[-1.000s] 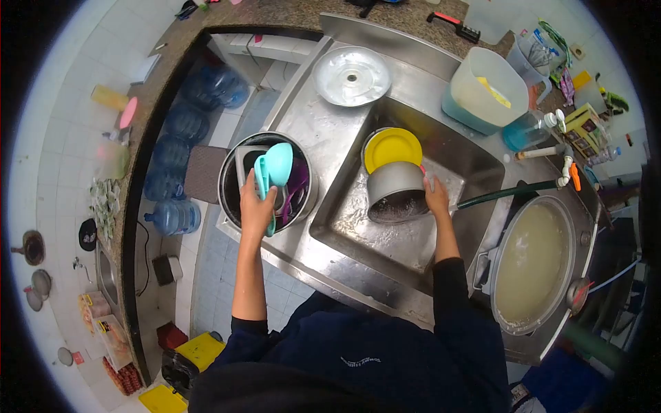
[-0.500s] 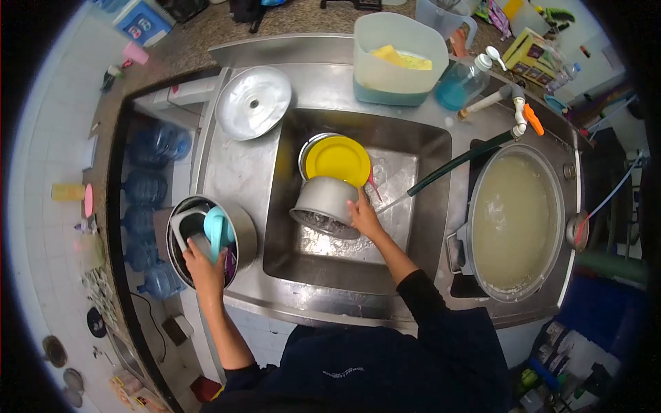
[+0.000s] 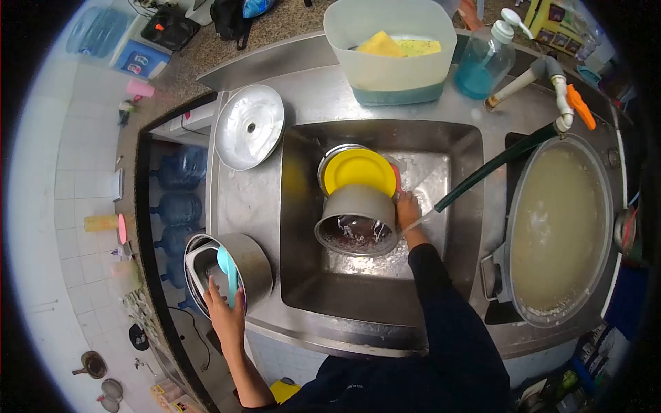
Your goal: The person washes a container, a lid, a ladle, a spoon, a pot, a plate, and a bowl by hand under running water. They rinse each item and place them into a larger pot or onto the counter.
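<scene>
Head view: by the left hand (image 3: 227,320), a turquoise utensil (image 3: 232,277) is reached inside a tilted metal pot (image 3: 256,272), where a rectangular metal container (image 3: 197,267) is also held. The left fingers are set apart about the utensil's handle; whether it is clamped cannot be told. The metal pot is placed on the steel bench (image 3: 241,199), left of the sink (image 3: 379,299).

In the sink, a grey pan (image 3: 354,201) is tipped over, its mouth turned toward the person. Just beside its right side the right hand (image 3: 410,212) is lowered; its fingers are partly hidden, and their grip cannot be told. Behind the pan, a yellow plate (image 3: 360,168) is leaned over a round metal dish (image 3: 323,172), with a red item (image 3: 397,180) seen at its right edge. Water is let out from a green hose (image 3: 482,176) near the right wrist.

A round metal lid (image 3: 258,120) is laid behind the metal pot. Behind the sink, yellow sponges (image 3: 381,45) are held in a translucent tub (image 3: 392,77), beside a pump bottle (image 3: 482,65). On the right, a wide pot (image 3: 508,270) is filled with cloudy liquid.
</scene>
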The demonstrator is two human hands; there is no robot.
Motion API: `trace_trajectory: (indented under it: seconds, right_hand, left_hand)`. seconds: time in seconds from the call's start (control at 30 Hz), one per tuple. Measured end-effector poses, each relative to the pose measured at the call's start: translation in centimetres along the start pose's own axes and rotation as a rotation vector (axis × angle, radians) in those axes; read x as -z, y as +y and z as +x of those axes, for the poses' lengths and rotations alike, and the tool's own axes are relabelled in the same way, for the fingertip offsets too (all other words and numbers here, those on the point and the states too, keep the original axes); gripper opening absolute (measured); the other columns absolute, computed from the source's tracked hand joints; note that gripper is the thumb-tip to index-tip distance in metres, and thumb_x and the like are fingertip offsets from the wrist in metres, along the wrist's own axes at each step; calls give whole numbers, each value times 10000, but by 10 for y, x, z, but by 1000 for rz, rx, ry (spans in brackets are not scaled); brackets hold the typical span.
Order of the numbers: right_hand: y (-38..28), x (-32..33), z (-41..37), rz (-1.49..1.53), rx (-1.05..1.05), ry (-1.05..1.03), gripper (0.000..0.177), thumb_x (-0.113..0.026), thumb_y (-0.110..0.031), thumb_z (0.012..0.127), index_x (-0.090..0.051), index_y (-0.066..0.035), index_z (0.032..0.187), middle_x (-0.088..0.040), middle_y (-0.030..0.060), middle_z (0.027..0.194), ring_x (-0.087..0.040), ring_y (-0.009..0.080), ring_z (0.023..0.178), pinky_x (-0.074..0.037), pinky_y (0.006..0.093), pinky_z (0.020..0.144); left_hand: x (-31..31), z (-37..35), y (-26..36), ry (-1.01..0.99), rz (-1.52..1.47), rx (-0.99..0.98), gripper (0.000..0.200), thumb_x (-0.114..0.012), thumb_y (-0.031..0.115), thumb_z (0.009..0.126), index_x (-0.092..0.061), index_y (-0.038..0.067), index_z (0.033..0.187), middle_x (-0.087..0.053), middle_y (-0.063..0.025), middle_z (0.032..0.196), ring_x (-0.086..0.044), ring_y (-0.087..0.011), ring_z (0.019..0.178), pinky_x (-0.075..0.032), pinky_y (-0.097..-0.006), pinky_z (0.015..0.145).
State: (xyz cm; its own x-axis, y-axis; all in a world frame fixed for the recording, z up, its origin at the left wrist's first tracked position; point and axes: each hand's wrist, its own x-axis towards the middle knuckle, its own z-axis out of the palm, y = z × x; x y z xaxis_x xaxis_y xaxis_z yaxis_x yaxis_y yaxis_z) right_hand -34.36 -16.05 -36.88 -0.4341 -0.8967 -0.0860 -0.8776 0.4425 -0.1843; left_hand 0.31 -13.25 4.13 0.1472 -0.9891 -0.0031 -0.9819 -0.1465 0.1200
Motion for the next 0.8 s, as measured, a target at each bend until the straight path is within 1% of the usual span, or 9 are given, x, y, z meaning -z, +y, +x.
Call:
trace_trajectory:
  seconds: [0.1, 0.13, 0.17, 0.23, 0.27, 0.33, 0.37, 0.53, 0.8]
  right_hand:
    - [5, -17, -7, 177, -154, -161, 127, -439, -109, 823, -538, -39, 858, -558, 111, 812, -582, 280, 813, -508, 364, 643]
    - [16, -50, -16, 204, -134, -205, 153, -429, -96, 830, -518, 3, 905, -561, 205, 899, -590, 337, 793, -491, 412, 638]
    - [24, -51, -27, 300, -217, -376, 178, -432, -106, 815, -514, 3, 928, -573, 205, 867, -595, 313, 791, -480, 422, 642]
    - [40, -93, -65, 154, -110, -186, 187, -443, -147, 813, -517, -25, 934, -568, 158, 751, -591, 246, 693, -476, 422, 607]
    - [42, -113, -77, 470, -355, -329, 313, -468, -264, 812, -527, -14, 992, -576, 142, 773, -590, 248, 714, -483, 426, 600]
    - [58, -23, -110, 773, -600, -453, 449, -494, -381, 812, -537, -4, 1050, -583, 126, 796, -589, 250, 735, -490, 431, 594]
    - [15, 87, -102, 1374, -917, -613, 287, -424, -388, 864, -503, -114, 827, -363, -25, 553, -360, 110, 439, -413, 304, 418]
    - [0, 164, -142, 1598, -936, -553, 364, -404, -519, 850, -424, -182, 713, -307, -87, 515, -300, 50, 434, -369, 236, 454]
    - [2, 141, -80, 2219, -824, -459, 275, -370, -312, 907, -483, -63, 873, -337, -35, 524, -311, 71, 442, -342, 222, 469]
  left_hand:
    - [-1, -4, 3, -11, 40, 58, 632, -631, 219, 760, -317, 50, 1282, -423, -190, 1117, -488, -332, 975, -420, -380, 789]
    - [-4, -6, 2, -27, 31, 61, 632, -631, 219, 760, -317, 50, 1282, -423, -190, 1117, -488, -332, 975, -420, -380, 789]
    - [-6, -6, -2, 41, 79, -12, 632, -623, 225, 766, -310, 42, 1284, -412, -205, 1131, -462, -348, 1009, -395, -390, 826]
    - [-9, -8, -4, 128, 85, -75, 636, -610, 232, 776, -297, 23, 1288, -383, -243, 1173, -385, -389, 1090, -303, -425, 923]
    - [-8, -10, 4, 196, 131, -73, 634, -609, 234, 778, -298, 27, 1290, -380, -238, 1184, -375, -383, 1103, -291, -426, 931]
    - [0, -12, 25, 260, 160, -65, 633, -609, 235, 779, -299, 32, 1292, -377, -234, 1196, -364, -376, 1117, -278, -426, 939]
    - [5, -13, 37, 376, 134, -105, 603, -607, 223, 783, -323, 27, 1278, -373, -226, 1207, -354, -363, 1129, -271, -422, 942]
    - [-2, -25, 78, 500, -236, -292, 436, -596, 146, 788, -442, -6, 1167, -431, -189, 1168, -386, -324, 1098, -270, -395, 938]
    - [-71, -82, 130, -33, -595, -465, 345, -582, 99, 763, -493, 18, 1087, -490, -173, 1034, -452, -320, 980, -349, -376, 865]
